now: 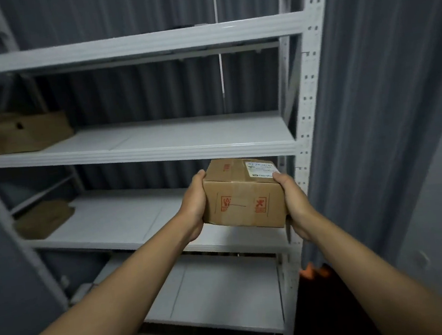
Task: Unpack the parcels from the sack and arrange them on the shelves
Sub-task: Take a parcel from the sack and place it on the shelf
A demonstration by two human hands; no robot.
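Cardboard box (244,201) held in the air in front of the white metal shelving unit (311,81), at the right end, its top edge level with the front lip of the middle shelf (184,141) and its body in front of the lower shelf (122,221). It touches no shelf.

Left hand (194,205) grasps the box's left side, thumb on the top edge, fingers wrapped beneath. Right hand (294,200) grasps the right side, thumb on the top right corner beside the label, fingers under the base. Both arms extended forward.

Box: brown, sealed with clear tape along the top seam and down the front face. White shipping label (259,168) on the top right; its print is too small to read. Front face carries two red handling symbols, left and right, joined by a thin line; their captions are illegible. A small red mark on the top near the tape, also unreadable.

Shelving: pale grey-white boards, perforated uprights, four levels in view. Brown paper parcel (17,132) lies at the left end of the middle shelf. A flatter brown parcel (43,217) lies at the left end of the lower shelf. Bottom shelf (227,289) sits just above the dark floor.

Room: dim, grey pleated curtain (370,97) behind and to the right of the unit. An orange blur (311,271) shows low by the right upright; cannot tell what it is.
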